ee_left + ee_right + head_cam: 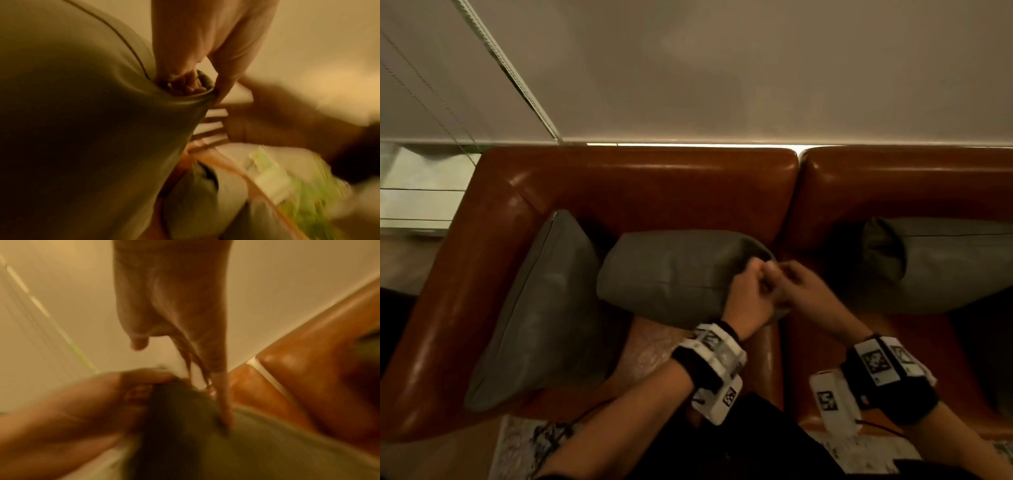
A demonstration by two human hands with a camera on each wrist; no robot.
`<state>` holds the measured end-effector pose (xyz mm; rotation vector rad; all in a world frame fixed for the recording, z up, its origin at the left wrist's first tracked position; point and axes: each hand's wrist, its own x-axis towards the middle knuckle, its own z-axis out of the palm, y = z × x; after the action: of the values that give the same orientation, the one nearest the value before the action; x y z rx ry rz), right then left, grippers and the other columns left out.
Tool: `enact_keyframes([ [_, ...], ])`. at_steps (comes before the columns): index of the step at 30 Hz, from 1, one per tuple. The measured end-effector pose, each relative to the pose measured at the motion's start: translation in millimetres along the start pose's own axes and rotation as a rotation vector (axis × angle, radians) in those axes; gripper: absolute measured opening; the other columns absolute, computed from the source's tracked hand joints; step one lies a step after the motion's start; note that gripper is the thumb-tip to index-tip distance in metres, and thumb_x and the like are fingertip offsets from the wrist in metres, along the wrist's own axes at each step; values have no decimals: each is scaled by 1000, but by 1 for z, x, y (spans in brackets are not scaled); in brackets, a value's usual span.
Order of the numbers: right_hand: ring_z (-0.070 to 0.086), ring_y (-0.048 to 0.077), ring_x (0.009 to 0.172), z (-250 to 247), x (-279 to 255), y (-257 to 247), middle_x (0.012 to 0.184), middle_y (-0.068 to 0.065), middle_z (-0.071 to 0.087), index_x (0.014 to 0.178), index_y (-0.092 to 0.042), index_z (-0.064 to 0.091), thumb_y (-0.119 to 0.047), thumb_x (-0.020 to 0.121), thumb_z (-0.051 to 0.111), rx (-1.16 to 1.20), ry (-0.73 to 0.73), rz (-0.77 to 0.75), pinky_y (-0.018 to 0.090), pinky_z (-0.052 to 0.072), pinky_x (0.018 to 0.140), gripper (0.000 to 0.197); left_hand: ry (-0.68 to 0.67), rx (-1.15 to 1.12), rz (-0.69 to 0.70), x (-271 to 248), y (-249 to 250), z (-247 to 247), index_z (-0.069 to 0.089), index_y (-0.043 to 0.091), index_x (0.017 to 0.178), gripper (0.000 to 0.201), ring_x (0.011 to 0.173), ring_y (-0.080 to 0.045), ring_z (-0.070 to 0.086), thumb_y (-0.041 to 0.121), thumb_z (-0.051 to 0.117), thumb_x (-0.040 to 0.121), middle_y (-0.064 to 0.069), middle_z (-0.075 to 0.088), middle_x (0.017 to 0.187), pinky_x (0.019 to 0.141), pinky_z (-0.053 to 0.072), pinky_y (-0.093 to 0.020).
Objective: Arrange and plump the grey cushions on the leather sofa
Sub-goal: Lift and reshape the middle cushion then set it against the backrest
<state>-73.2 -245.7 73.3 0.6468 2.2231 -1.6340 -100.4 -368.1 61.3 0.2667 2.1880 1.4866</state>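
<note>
Status: task under way, middle cushion being worked.

Three grey cushions on the leather sofa. The middle cushion stands on its lower edge against the backrest, directly ahead of both hands. Left hand grips its right-hand end; in the left wrist view the fingers curl into a fold of the cover at the corner, fabric bunched round them. Right hand meets the left at the same corner. In the right wrist view its fingers run straight down onto the grey fabric, thumb apart, nothing clearly pinched; that view is blurred, so read as extended fingers pressing or tucking, not a grasp.

Judgement: step in hand is shaping this corner, pulling the cover out or pushing the filling in. The cushion's top looks full and rounded, so plumping here seems well on.

Left cushion, well to the left of the left hand, leans flat against the sofa arm and looks slack and slid down; probably still to be plumped and stood up.

Right cushion, beyond the right hand on the next seat, sits against the backrest with its near corner dented in. Partly out of view; cannot tell whether it is finished.

Estimate: roughly a third to a half done.
</note>
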Motion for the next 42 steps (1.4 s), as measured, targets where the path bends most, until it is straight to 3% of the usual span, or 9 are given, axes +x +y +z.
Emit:
enact_keyframes([
  [3,65,26,90,25,21,27,89,6,65,90,-13,59,-39,88,60,53,149,124,34,51,72,26,-215,128,-69,-3,-24,17,47,5,129,46,111,-27,61,9,59,86,-16,63,121,96,49,-35],
  [8,62,29,87,25,31,92,80,6,62,77,-13,54,9,82,53,-287,231,44,26,40,75,22,-639,332,1,-26,-59,2,51,8,130,41,117,-24,57,12,56,89,-14,61,127,101,42,-28],
  [12,58,21,89,5,30,101,86,4,62,84,-15,58,4,86,54,-251,313,57,19,35,74,19,212,385,93,-19,-94,-71,63,11,112,32,111,-23,56,27,43,93,-12,64,116,100,40,-35],
  [14,58,20,93,0,32,102,93,7,64,90,-12,62,0,88,55,-190,400,75,24,38,81,13,483,612,-160,-16,-120,-109,58,13,111,27,111,-35,49,26,43,94,-14,55,120,94,41,-47],
  [22,48,22,94,21,43,80,112,9,42,92,-5,51,-9,88,60,-427,377,-150,38,45,88,10,335,639,-161,18,-137,-171,53,17,123,30,112,-37,52,13,42,96,-12,53,122,92,42,-52],
  [29,32,34,132,29,29,94,148,14,23,119,-1,51,-20,89,60,-747,225,48,43,47,97,36,170,897,-231,28,-131,-164,64,11,110,24,116,-30,47,8,50,91,-12,55,114,100,31,-53],
  [35,43,38,113,-19,31,108,120,20,46,84,-2,70,-10,77,73,-545,254,-207,35,33,95,11,476,24,-321,9,-143,-189,62,-2,110,23,103,-31,60,8,57,89,-16,67,97,87,48,-39],
  [38,46,33,108,-58,30,111,113,9,37,87,-13,68,-12,80,71,-315,424,-196,42,41,97,7,310,-559,-467,0,-135,-198,58,6,106,18,103,-20,54,10,43,97,-2,60,99,89,45,-39],
  [42,56,31,93,-57,43,118,108,7,41,95,-15,57,-26,88,63,-145,543,51,50,50,90,14,149,-518,-532,-2,-124,-175,53,13,102,18,97,-18,52,13,36,100,-9,53,111,76,43,-32],
])
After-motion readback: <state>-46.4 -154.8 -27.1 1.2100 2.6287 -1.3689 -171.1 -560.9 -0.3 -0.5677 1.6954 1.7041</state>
